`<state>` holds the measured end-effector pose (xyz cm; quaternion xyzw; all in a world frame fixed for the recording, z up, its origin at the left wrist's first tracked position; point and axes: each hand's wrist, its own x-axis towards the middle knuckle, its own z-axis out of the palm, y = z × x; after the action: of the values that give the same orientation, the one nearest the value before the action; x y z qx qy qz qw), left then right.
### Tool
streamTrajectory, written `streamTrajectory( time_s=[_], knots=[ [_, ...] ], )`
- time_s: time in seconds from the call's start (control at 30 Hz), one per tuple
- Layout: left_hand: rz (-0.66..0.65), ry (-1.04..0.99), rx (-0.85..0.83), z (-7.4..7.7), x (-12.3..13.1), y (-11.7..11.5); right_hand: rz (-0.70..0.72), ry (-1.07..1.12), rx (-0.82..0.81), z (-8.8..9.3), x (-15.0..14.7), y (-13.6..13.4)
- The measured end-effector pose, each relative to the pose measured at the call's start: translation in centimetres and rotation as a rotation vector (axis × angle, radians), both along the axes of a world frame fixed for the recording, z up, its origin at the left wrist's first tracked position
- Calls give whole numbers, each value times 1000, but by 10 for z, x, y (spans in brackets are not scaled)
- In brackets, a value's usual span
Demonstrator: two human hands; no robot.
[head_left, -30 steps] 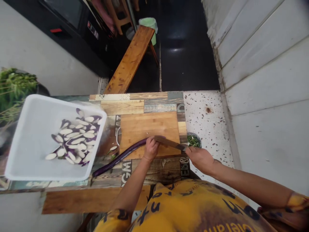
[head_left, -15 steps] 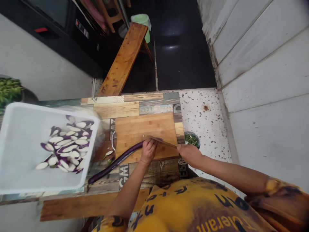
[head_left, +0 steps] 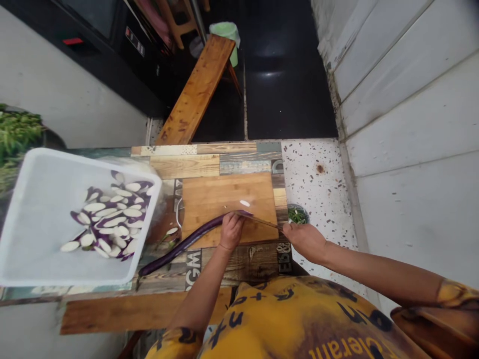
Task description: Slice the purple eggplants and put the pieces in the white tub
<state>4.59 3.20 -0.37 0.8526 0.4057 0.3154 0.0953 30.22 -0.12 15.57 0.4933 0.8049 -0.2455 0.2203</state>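
Your left hand and right hand meet over a rectangular light-brown wooden board, just below the frame's middle.
At the left of the frame, a white plastic rectangular tub keeps white-faced, purple-skinned oval slices together, apart from your cutting surface. Rightward, the long, glossy purple eggplant runs from lower left of centre onto the board; it is longer than the board, probably why its tail lies on the table. Your left fingers are closed on it near its cut end, likely to stop it rolling. One small white oval slice lies just beyond. Your right hand grips the thin, grey-brown flat-bladed knife, its handle hidden, slanting across that end, an angle that would suit long ovals.
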Motion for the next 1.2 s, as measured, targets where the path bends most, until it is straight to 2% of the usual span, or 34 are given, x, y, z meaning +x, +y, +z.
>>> streamTrajectory(
  time_s=[0.13, 0.3, 0.43, 0.53, 0.7, 0.87, 1.07, 1.2],
  knots=[
    [-8, 7, -11, 0, 1, 0, 36, -38, -18, -2, 2, 2],
    [-14, -20, -30, 1, 0, 0, 28, 47, 39, -32, -23, 16],
    [-22, -40, -55, -1, -1, 0, -79, 75, 103, -48, -44, 30],
    [-12, -57, -64, -3, -1, -1, -98, 70, 131, -42, -39, 27],
    [-6, -30, -40, -1, -11, -1, 38, 56, 96, -26, -16, 15],
    [47, 25, 13, 0, -22, -1, 70, -24, 50, -17, -13, 14],
    [12, 51, -23, -15, -24, -4, 100, -52, -6, 2, -17, 11],
    [0, 28, -77, -23, -26, -6, 78, -48, -17, 7, -16, 10]
  ],
)
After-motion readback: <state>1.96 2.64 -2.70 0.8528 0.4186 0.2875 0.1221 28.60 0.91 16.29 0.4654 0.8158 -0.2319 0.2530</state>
